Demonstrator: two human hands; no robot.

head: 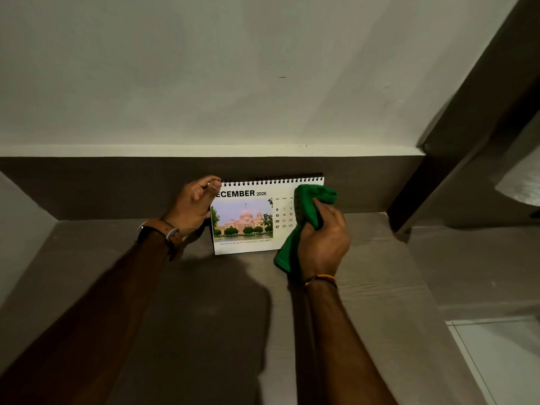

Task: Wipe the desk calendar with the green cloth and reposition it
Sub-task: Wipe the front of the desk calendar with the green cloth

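A spiral-bound desk calendar (248,217) stands upright on the brown desk (204,302), close to the back panel. Its open page reads December 2026 and carries a photo of a domed building. My left hand (193,206) grips the calendar's upper left corner, thumb on the front of the page. My right hand (321,238) is closed on a bunched green cloth (306,206), which presses against the right part of the page and hides most of the date grid. A tail of the cloth hangs down to the desk below that hand.
A dark back panel (117,185) and a pale wall (204,83) rise behind the desk. A dark upright frame (455,159) stands at the right. The desk's right edge drops to a light tiled floor (502,361). A watch sits on my left wrist.
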